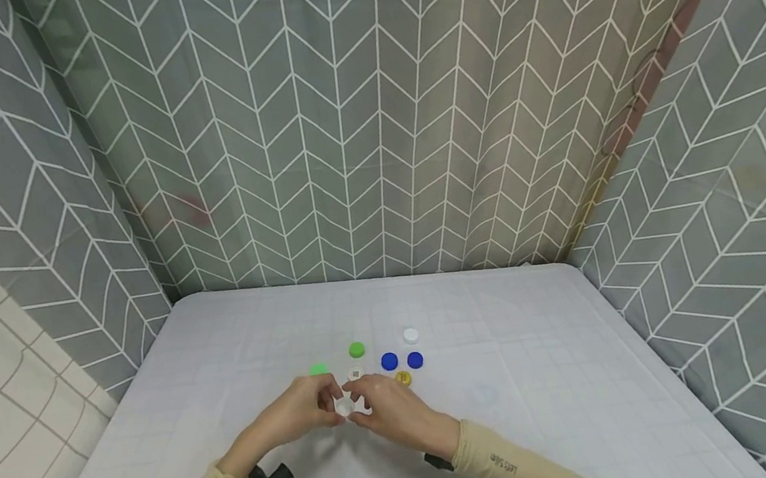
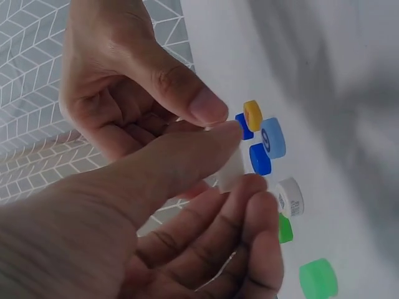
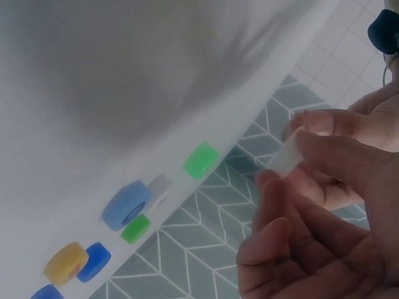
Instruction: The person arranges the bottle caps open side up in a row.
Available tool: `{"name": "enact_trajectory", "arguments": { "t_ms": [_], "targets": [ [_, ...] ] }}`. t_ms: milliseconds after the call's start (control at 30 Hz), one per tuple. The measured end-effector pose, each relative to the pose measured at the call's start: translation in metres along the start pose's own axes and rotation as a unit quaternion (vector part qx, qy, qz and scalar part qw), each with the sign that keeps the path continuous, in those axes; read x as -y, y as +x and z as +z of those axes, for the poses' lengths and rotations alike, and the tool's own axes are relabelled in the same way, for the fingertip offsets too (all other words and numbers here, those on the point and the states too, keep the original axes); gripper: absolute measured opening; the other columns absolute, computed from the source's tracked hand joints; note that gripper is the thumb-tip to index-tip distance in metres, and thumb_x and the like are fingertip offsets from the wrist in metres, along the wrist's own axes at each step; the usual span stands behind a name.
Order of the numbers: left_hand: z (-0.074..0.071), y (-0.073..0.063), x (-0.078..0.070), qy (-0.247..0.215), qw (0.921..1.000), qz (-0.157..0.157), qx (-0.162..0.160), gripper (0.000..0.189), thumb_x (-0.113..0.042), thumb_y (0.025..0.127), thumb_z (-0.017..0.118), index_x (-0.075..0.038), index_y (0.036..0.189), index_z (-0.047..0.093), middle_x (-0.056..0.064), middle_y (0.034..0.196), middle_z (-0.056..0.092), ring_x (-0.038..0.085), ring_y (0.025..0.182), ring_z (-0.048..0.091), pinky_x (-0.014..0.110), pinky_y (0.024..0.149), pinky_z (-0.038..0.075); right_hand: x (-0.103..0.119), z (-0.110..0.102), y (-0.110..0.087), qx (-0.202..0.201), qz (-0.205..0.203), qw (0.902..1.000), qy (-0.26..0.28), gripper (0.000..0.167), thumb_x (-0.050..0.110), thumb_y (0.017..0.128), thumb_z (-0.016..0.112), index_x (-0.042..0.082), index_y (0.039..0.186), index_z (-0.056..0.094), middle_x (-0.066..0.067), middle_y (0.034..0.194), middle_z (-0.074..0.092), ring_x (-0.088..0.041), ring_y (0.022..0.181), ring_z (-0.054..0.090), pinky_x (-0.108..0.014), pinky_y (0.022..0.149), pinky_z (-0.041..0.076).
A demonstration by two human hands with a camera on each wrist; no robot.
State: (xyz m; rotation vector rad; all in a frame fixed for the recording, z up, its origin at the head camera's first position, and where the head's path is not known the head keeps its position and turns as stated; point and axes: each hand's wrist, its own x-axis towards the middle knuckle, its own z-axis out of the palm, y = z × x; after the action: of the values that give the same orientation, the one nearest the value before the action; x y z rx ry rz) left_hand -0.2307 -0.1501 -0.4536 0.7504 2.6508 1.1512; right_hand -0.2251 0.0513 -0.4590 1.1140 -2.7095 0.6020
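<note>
A translucent white bottle cap (image 1: pixel 344 407) is held up between both hands close over the table. My left hand (image 1: pixel 307 406) pinches it from the left, thumb and fingertips at its edge; in the left wrist view the thumb partly covers the cap (image 2: pixel 232 172). From the other side my right hand (image 1: pixel 397 412) pinches the same cap (image 3: pixel 287 157) with thumb and fingers. Just beyond the hands lie a printed white cap (image 1: pixel 356 373), a light green cap (image 1: pixel 318 369) and a yellow cap (image 1: pixel 404 378).
Farther back on the white-covered table (image 1: pixel 565 410) lie a green cap (image 1: pixel 357 349), two dark blue caps (image 1: pixel 390 361) and a plain white cap (image 1: pixel 411 336). Both wrist views show a light blue cap (image 2: pixel 273 138) among them. Patterned curtains (image 1: pixel 335 114) stand behind and beside the table.
</note>
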Motion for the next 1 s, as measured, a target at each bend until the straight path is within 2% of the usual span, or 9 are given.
{"name": "enact_trajectory", "arguments": {
  "t_ms": [133, 300, 500, 733, 1000],
  "targets": [
    [0.004, -0.003, 0.000, 0.015, 0.9996, -0.018, 0.017, 0.024, -0.004, 0.072, 0.079, -0.005, 0.087, 0.061, -0.004, 0.067, 0.059, 0.008, 0.061, 0.053, 0.022, 0.055, 0.044, 0.002, 0.008, -0.002, -0.001, -0.014, 0.9996, -0.025, 0.031, 0.017, 0.081, 0.077, 0.011, 0.110, 0.069, 0.002, 0.093, 0.071, -0.003, 0.078, 0.061, -0.009, 0.064, 0.043],
    [0.009, -0.006, 0.002, 0.028, 0.9989, -0.017, 0.035, 0.023, -0.003, 0.070, 0.079, -0.005, 0.083, 0.060, -0.004, 0.065, 0.058, 0.007, 0.059, 0.051, 0.022, 0.052, 0.042, 0.004, 0.018, -0.005, -0.002, -0.031, 0.9979, -0.056, 0.028, 0.018, 0.077, 0.079, 0.014, 0.103, 0.072, 0.005, 0.087, 0.070, -0.003, 0.080, 0.061, -0.011, 0.067, 0.045],
    [0.014, -0.008, 0.002, 0.021, 0.9977, -0.038, 0.051, 0.024, -0.003, 0.069, 0.080, -0.005, 0.081, 0.059, -0.002, 0.067, 0.057, 0.011, 0.062, 0.053, 0.023, 0.053, 0.043, 0.008, 0.022, -0.007, 0.015, -0.023, 0.9985, -0.047, 0.028, 0.018, 0.076, 0.080, 0.015, 0.103, 0.073, 0.006, 0.088, 0.070, -0.002, 0.080, 0.061, -0.011, 0.067, 0.045],
    [0.018, -0.008, 0.004, 0.025, 0.9974, -0.038, 0.056, 0.025, -0.003, 0.067, 0.080, -0.006, 0.080, 0.059, -0.003, 0.067, 0.057, 0.010, 0.062, 0.052, 0.023, 0.054, 0.042, 0.008, 0.027, -0.008, 0.022, -0.017, 0.9990, -0.035, 0.025, 0.020, 0.077, 0.080, 0.014, 0.100, 0.073, 0.006, 0.086, 0.069, 0.001, 0.077, 0.059, -0.010, 0.067, 0.044],
    [0.019, -0.009, 0.004, 0.038, 0.9958, -0.052, 0.065, 0.026, -0.006, 0.066, 0.082, -0.007, 0.080, 0.060, -0.003, 0.068, 0.058, 0.011, 0.062, 0.052, 0.024, 0.055, 0.042, 0.008, 0.029, -0.009, 0.022, -0.021, 0.9991, -0.029, 0.022, 0.021, 0.078, 0.079, 0.014, 0.098, 0.073, 0.006, 0.084, 0.070, 0.003, 0.073, 0.056, -0.009, 0.064, 0.042]
  ]
}}
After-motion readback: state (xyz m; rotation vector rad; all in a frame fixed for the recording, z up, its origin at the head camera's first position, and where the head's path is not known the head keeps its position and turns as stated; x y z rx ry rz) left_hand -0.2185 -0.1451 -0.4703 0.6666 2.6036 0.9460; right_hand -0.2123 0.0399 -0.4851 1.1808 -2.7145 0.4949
